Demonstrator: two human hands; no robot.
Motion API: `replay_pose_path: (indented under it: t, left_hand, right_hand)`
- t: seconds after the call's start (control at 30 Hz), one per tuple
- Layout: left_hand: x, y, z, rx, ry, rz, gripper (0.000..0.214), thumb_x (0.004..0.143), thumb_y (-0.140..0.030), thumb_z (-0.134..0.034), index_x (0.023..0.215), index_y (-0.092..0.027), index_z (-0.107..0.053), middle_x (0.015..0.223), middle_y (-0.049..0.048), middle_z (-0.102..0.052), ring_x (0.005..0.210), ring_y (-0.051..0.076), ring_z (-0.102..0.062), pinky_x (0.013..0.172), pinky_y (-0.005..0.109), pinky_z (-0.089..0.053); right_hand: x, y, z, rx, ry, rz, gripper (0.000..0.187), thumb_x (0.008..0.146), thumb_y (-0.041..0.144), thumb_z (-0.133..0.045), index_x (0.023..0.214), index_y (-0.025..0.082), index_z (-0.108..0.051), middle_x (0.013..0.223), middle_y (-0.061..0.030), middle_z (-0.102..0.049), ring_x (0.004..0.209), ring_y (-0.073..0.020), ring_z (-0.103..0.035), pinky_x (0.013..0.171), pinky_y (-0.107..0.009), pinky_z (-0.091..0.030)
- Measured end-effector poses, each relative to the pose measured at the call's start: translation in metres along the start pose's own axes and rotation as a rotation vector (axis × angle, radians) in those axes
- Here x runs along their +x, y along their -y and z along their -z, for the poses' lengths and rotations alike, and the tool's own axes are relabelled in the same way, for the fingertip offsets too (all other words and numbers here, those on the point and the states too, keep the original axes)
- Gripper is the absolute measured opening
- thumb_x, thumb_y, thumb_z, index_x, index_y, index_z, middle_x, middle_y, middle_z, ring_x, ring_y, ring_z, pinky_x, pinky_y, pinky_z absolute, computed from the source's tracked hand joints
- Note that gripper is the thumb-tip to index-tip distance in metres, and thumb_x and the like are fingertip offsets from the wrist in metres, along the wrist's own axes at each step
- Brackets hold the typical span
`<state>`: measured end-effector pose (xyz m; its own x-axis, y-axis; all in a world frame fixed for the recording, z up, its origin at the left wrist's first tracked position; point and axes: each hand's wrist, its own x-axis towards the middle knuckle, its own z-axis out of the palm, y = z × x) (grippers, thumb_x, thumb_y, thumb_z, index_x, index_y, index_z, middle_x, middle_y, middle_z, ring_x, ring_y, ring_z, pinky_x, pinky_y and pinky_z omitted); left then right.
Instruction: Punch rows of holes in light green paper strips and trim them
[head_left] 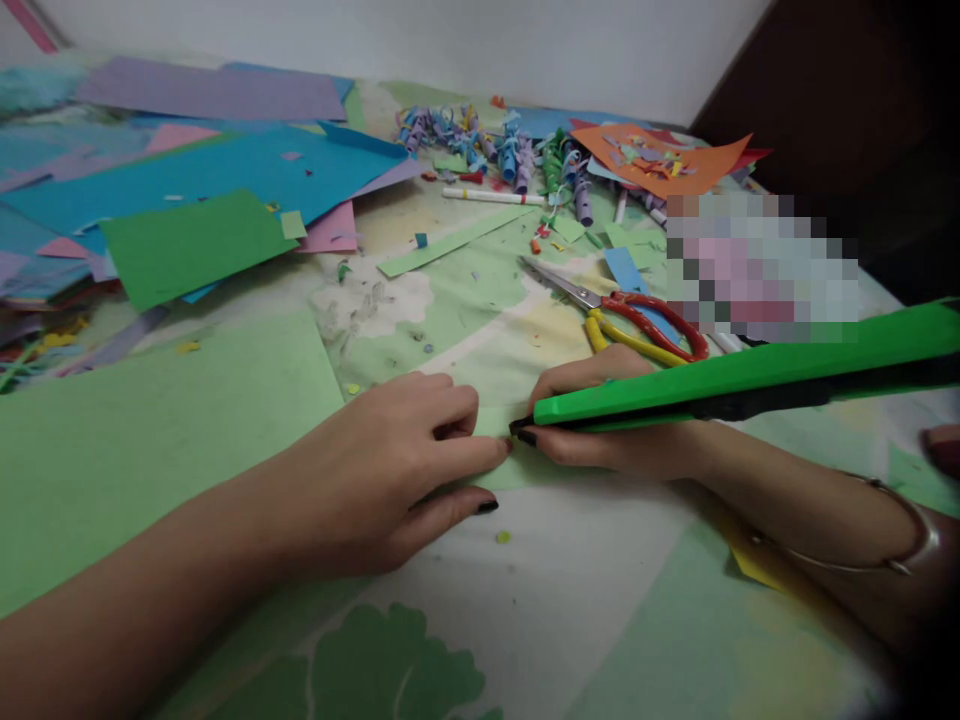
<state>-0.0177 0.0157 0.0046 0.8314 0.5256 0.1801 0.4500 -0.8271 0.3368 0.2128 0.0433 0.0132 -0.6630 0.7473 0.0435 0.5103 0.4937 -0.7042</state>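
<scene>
My left hand (pixel 405 460) lies on a light green paper strip (pixel 502 475), with its index finger and thumb stretched out and apart and the other fingers bent. The index fingertip presses the strip close to a dark narrow tip. That tip belongs to a long green tool with a black underside (pixel 735 370); its exact kind I cannot make out. My right hand (pixel 592 440) is closed round its front end in a pen-like grip, and the tool slants up over the forearm. Scissors (pixel 622 310) with red and yellow handles lie just beyond my right hand.
A large light green sheet (pixel 187 420) lies at the left, behind it green paper (pixel 195 245) and blue paper (pixel 247 165). Curled paper tubes (pixel 510 155), a white marker (pixel 491 195) and orange paper with scraps (pixel 667 155) are at the back. A blurred patch covers the right.
</scene>
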Motion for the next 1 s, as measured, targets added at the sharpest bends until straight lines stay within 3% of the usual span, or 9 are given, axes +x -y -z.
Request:
replay_pose_path:
  t: [0.33, 0.5, 0.6, 0.7, 0.9, 1.0]
  left_hand:
    - [0.003, -0.008, -0.006, 0.062, -0.017, 0.064, 0.021, 0.091, -0.027, -0.045, 0.085, -0.018, -0.064, 0.075, 0.0038, -0.047, 0.068, 0.019, -0.040, 0.060, 0.034, -0.027]
    - [0.002, -0.008, -0.005, 0.086, -0.028, 0.051, 0.021, 0.091, -0.027, -0.045, 0.082, -0.018, -0.063, 0.074, 0.0041, -0.048, 0.067, 0.019, -0.041, 0.059, 0.033, -0.029]
    - [0.002, -0.006, -0.003, 0.174, -0.103, 0.037, 0.024, 0.090, -0.034, -0.049, 0.088, -0.015, -0.064, 0.083, 0.0092, -0.054, 0.076, 0.023, -0.048, 0.065, 0.036, -0.038]
    - [0.003, -0.008, -0.001, 0.305, -0.205, 0.123, 0.033, 0.089, -0.040, -0.051, 0.090, -0.009, -0.062, 0.088, 0.0150, -0.058, 0.085, 0.029, -0.054, 0.071, 0.041, -0.044]
    - [-0.002, -0.016, -0.004, 0.279, -0.213, 0.275, 0.021, 0.089, -0.027, -0.048, 0.075, -0.014, -0.058, 0.063, 0.0027, -0.053, 0.054, 0.016, -0.050, 0.049, 0.028, -0.035]
    - [-0.004, -0.016, -0.007, 0.225, -0.226, 0.250, 0.020, 0.089, -0.026, -0.048, 0.077, -0.015, -0.059, 0.057, -0.0007, -0.050, 0.048, 0.014, -0.046, 0.046, 0.027, -0.029]
  right_hand:
    - [-0.001, -0.001, -0.006, -0.187, -0.068, 0.002, 0.015, 0.075, 0.025, -0.059, 0.066, 0.016, -0.068, 0.052, 0.0035, -0.056, 0.047, -0.0056, -0.043, 0.048, -0.019, -0.032]
    - [-0.001, -0.002, -0.006, -0.146, -0.058, 0.031, 0.016, 0.076, 0.026, -0.059, 0.065, 0.016, -0.066, 0.051, 0.0040, -0.053, 0.048, -0.0052, -0.041, 0.048, -0.018, -0.032]
    - [-0.001, -0.001, -0.006, -0.138, -0.060, 0.022, 0.016, 0.076, 0.026, -0.060, 0.065, 0.016, -0.066, 0.052, 0.0037, -0.055, 0.048, -0.0051, -0.042, 0.048, -0.018, -0.033]
    - [0.000, 0.001, -0.004, -0.144, -0.056, 0.022, 0.015, 0.074, 0.024, -0.060, 0.064, 0.015, -0.067, 0.050, 0.0031, -0.055, 0.046, -0.0055, -0.042, 0.047, -0.019, -0.032]
    - [-0.002, 0.006, -0.001, -0.125, -0.008, -0.006, 0.014, 0.075, 0.025, -0.060, 0.070, 0.016, -0.069, 0.053, 0.0022, -0.056, 0.049, -0.0073, -0.044, 0.046, -0.020, -0.031]
    - [0.000, 0.004, 0.001, -0.093, 0.021, -0.032, 0.016, 0.077, 0.026, -0.060, 0.071, 0.016, -0.070, 0.055, 0.0020, -0.057, 0.050, -0.0071, -0.045, 0.048, -0.019, -0.034]
